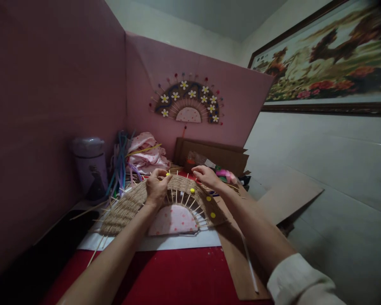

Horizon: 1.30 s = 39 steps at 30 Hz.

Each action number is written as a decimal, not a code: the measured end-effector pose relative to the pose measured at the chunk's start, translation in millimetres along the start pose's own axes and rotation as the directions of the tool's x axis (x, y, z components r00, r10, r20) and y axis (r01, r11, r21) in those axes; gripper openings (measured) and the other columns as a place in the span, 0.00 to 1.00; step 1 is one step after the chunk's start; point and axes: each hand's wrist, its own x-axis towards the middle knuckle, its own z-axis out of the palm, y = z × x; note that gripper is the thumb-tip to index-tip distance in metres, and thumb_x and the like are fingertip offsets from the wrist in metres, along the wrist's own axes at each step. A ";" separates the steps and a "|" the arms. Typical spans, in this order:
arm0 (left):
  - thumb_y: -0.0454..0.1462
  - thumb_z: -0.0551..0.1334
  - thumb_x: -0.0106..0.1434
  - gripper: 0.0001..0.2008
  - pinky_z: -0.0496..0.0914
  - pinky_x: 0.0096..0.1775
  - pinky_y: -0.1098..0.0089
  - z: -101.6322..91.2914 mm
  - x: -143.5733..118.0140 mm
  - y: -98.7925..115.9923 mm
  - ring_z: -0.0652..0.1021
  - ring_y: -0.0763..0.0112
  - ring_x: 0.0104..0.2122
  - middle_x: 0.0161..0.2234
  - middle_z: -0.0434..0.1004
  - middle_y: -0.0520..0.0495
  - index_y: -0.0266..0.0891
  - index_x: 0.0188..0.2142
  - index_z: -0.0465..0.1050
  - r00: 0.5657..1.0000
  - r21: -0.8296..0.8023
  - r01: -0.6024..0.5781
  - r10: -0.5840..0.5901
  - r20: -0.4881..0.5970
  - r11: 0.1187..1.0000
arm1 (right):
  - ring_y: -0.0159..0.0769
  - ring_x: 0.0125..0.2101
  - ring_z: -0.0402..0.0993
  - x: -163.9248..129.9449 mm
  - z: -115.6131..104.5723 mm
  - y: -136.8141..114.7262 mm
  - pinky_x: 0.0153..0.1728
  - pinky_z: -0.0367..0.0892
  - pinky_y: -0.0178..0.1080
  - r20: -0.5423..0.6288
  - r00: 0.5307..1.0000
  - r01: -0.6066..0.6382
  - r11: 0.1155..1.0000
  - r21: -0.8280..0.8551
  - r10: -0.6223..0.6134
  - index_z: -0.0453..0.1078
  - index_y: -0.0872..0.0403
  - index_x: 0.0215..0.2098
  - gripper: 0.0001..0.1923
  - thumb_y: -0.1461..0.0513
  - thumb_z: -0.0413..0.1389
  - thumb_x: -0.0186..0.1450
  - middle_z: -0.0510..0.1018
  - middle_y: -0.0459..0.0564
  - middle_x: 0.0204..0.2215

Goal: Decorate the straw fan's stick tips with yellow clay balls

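Note:
A half-round fan (123, 210) of woven brown cord on thin wooden sticks lies before me, its half-disc centre (173, 219) covered in pink dotted cloth. My left hand (157, 187) is over the upper edge of the fan, thumb and fingers pinched at a small yellow disc (168, 174). Beyond the fan's upper right edge, my right hand (206, 176) has its fingertips pressed together. Whatever they hold is too small to make out. More yellow discs (208, 198) sit on the right part of the weave.
A similar fan with white flowers (192, 94) is pinned to the pink panel (235, 93). To the left stand a purple tumbler (90, 169), coloured strips (120, 156) and bunched dotted cloth (147, 150). Cardboard (212, 154) leans behind; a white stick (250, 264) lies at right.

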 end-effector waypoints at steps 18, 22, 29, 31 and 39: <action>0.31 0.62 0.54 0.07 0.66 0.35 0.68 -6.1 30.5 3.0 0.75 0.66 0.34 0.32 0.78 0.49 0.43 0.31 0.77 0.922 0.435 -0.323 0.176 0.344 0.840 | 0.25 0.16 0.60 67.9 39.9 -11.4 0.19 0.55 0.30 0.378 0.918 -0.206 0.960 0.188 0.123 0.71 0.58 0.25 0.20 0.51 0.52 0.64 0.70 0.45 0.18; 0.32 0.62 0.55 0.06 0.66 0.34 0.68 -3.2 27.3 4.1 0.74 0.66 0.33 0.31 0.76 0.48 0.43 0.30 0.77 0.905 0.474 -0.372 0.199 0.377 0.798 | 0.24 0.16 0.56 65.9 37.8 -9.3 0.17 0.51 0.29 0.422 0.900 -0.226 0.947 0.229 0.112 0.69 0.57 0.23 0.19 0.50 0.56 0.60 0.64 0.40 0.15; 0.30 0.61 0.56 0.08 0.66 0.36 0.66 2.4 25.2 6.8 0.73 0.64 0.35 0.31 0.78 0.48 0.43 0.29 0.77 0.863 0.439 -0.451 0.254 0.437 0.777 | 0.23 0.15 0.50 61.2 34.7 -16.1 0.17 0.47 0.31 0.409 0.907 -0.232 0.932 0.278 0.104 0.61 0.56 0.17 0.20 0.51 0.60 0.55 0.57 0.37 0.11; 0.31 0.60 0.56 0.08 0.66 0.36 0.66 3.6 24.4 6.3 0.73 0.63 0.35 0.31 0.79 0.48 0.44 0.30 0.78 0.855 0.444 -0.462 0.252 0.453 0.768 | 0.23 0.15 0.50 61.1 35.2 -17.2 0.17 0.47 0.31 0.404 0.909 -0.237 0.928 0.286 0.108 0.61 0.55 0.16 0.20 0.51 0.60 0.55 0.57 0.37 0.10; 0.30 0.59 0.57 0.11 0.66 0.35 0.65 8.3 24.0 1.3 0.72 0.62 0.35 0.31 0.79 0.47 0.45 0.33 0.80 0.840 0.468 -0.497 0.270 0.471 0.731 | 0.23 0.15 0.51 64.3 38.3 -15.2 0.17 0.47 0.30 0.410 0.906 -0.245 0.920 0.306 0.105 0.61 0.56 0.17 0.20 0.52 0.59 0.56 0.58 0.38 0.11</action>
